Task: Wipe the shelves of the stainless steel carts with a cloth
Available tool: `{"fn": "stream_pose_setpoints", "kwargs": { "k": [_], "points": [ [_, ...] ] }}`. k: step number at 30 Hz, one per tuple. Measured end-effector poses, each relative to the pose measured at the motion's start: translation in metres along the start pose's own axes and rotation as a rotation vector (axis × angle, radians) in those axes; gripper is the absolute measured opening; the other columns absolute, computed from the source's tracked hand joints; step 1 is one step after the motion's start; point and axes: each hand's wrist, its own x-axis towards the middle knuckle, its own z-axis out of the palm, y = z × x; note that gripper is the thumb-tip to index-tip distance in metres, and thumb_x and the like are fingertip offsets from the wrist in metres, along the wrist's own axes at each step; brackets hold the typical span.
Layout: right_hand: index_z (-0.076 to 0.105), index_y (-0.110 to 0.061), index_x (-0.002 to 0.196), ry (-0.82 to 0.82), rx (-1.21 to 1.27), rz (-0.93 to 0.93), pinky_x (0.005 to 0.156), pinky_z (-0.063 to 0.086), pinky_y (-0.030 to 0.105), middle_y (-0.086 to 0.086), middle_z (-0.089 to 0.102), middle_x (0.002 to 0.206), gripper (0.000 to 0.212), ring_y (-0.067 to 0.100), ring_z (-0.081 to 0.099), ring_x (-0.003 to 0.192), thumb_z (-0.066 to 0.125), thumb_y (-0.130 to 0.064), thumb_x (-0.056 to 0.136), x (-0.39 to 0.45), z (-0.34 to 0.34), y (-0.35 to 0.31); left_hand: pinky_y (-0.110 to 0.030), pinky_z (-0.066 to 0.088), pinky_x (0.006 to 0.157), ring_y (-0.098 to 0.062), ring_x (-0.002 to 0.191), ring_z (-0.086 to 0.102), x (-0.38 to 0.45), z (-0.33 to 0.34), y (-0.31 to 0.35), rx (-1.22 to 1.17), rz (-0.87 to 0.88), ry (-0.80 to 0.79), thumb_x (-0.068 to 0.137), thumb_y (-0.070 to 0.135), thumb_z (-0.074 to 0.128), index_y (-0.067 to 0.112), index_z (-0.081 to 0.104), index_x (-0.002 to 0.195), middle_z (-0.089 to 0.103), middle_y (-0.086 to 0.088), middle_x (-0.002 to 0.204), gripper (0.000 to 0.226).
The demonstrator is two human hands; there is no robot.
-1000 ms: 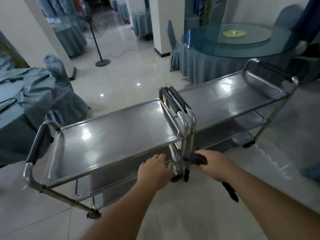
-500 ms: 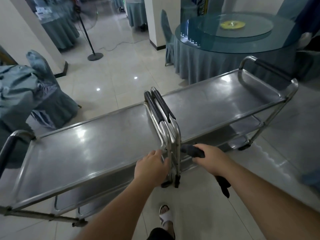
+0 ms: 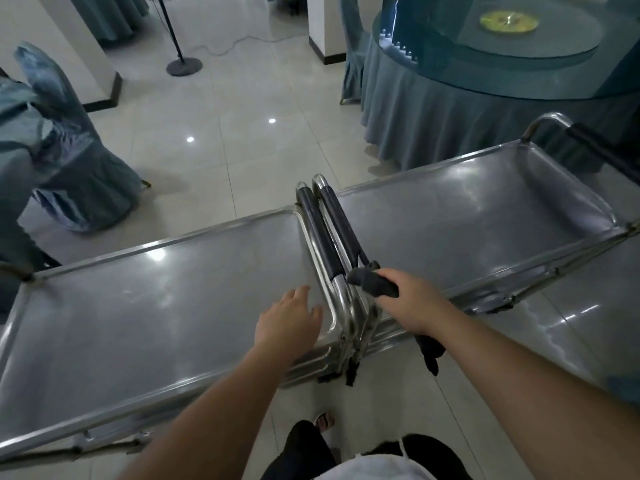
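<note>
two steel carts [image 3: 145, 306] [image 3: 467, 223], one dark cloth [image 3: 377, 285], two hands [image 3: 287, 323] [image 3: 412, 303], one round table [image 3: 485, 77].

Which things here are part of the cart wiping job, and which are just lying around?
Job: dark cloth gripped in right hand; left cart top shelf under left hand; right cart top shelf.

Bystanders: round glass-topped table, covered chair, fan stand.

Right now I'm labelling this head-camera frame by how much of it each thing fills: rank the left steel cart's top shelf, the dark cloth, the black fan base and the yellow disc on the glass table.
1. Left steel cart's top shelf
2. Dark cloth
3-4. Yellow disc and black fan base: alike and farther off, so unranked.
</note>
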Motion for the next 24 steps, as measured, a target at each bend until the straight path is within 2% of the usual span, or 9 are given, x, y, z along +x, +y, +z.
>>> {"fn": "stream_pose_setpoints", "kwargs": {
  "k": [3, 5, 7, 10, 14, 19, 22, 24],
  "points": [
    [0.053, -0.046, 0.132, -0.019, -0.038, -0.097, 0.068, 0.054, 0.033, -0.015, 0.066, 0.098, 0.041, 0.008, 0.065, 0.079, 0.06, -0.035, 0.094, 0.038, -0.001, -0.008, -0.048, 0.043, 0.114, -0.029, 0.142, 0.05, 0.011, 0.0, -0.007, -0.032, -0.073, -0.004, 0.107, 0.055, 0.036, 0.028, 0.032, 0.163, 0.045, -0.001, 0.164, 0.062],
    [0.052, -0.044, 0.137, -0.021, -0.089, -0.203, 0.084, 0.056, 0.039, -0.011, 0.066, 0.117, 0.045, 0.013, 0.065, 0.099, 0.062, -0.034, 0.095, 0.061, 0.001, -0.012, -0.046, 0.042, 0.114, -0.029, 0.143, 0.049, 0.017, 0.001, -0.009, -0.048, -0.12, 0.006, 0.108, 0.053, 0.036, 0.027, 0.032, 0.164, 0.044, -0.002, 0.164, 0.061],
    [0.051, -0.039, 0.142, -0.054, -0.192, -0.33, 0.1, 0.051, 0.044, -0.007, 0.062, 0.133, 0.051, 0.02, 0.058, 0.118, 0.065, -0.03, 0.094, 0.081, 0.003, -0.016, -0.046, 0.042, 0.115, -0.029, 0.145, 0.048, 0.019, 0.0, -0.01, -0.082, -0.175, 0.02, 0.108, 0.051, 0.038, 0.026, 0.03, 0.165, 0.043, -0.003, 0.165, 0.062],
    [0.047, -0.037, 0.148, -0.118, -0.443, -0.554, 0.112, 0.042, 0.048, -0.014, 0.055, 0.148, 0.057, 0.021, 0.049, 0.133, 0.062, -0.027, 0.094, 0.1, 0.008, -0.015, -0.046, 0.043, 0.116, -0.027, 0.146, 0.047, 0.013, 0.002, -0.008, -0.126, -0.246, 0.048, 0.108, 0.051, 0.04, 0.026, 0.029, 0.165, 0.042, -0.003, 0.166, 0.063],
    [0.041, -0.04, 0.153, -0.187, -0.654, -0.753, 0.122, 0.024, 0.044, -0.019, 0.044, 0.159, 0.055, 0.023, 0.036, 0.148, 0.055, -0.027, 0.101, 0.119, 0.019, 0.005, -0.045, 0.044, 0.116, -0.025, 0.145, 0.048, 0.004, 0.008, -0.007, -0.139, -0.324, 0.077, 0.108, 0.052, 0.04, 0.026, 0.03, 0.164, 0.045, -0.002, 0.164, 0.063],
    [0.038, -0.039, 0.157, -0.231, -0.691, -0.778, 0.126, 0.007, 0.037, -0.019, 0.036, 0.163, 0.054, 0.02, 0.024, 0.156, 0.05, -0.031, 0.105, 0.13, 0.033, 0.037, -0.045, 0.042, 0.117, -0.025, 0.145, 0.047, -0.006, 0.018, -0.005, -0.145, -0.399, 0.059, 0.109, 0.05, 0.04, 0.025, 0.031, 0.164, 0.045, -0.003, 0.164, 0.062],
    [0.017, -0.044, 0.163, -0.325, -0.765, -0.741, 0.127, -0.009, 0.039, -0.022, 0.012, 0.17, 0.061, 0.014, -0.002, 0.16, 0.039, -0.044, 0.106, 0.128, 0.04, 0.054, -0.045, 0.042, 0.117, -0.026, 0.145, 0.047, -0.011, 0.023, -0.001, -0.152, -0.416, 0.043, 0.109, 0.05, 0.04, 0.025, 0.031, 0.164, 0.045, -0.003, 0.163, 0.062],
    [0.007, -0.045, 0.163, -0.369, -0.77, -0.698, 0.127, -0.012, 0.041, -0.024, 0.001, 0.17, 0.064, 0.012, -0.013, 0.158, 0.033, -0.052, 0.105, 0.128, 0.042, 0.056, -0.045, 0.042, 0.117, -0.026, 0.145, 0.047, -0.01, 0.023, 0.001, -0.151, -0.421, 0.037, 0.109, 0.05, 0.04, 0.025, 0.032, 0.164, 0.045, -0.003, 0.163, 0.062]
  ]
}}
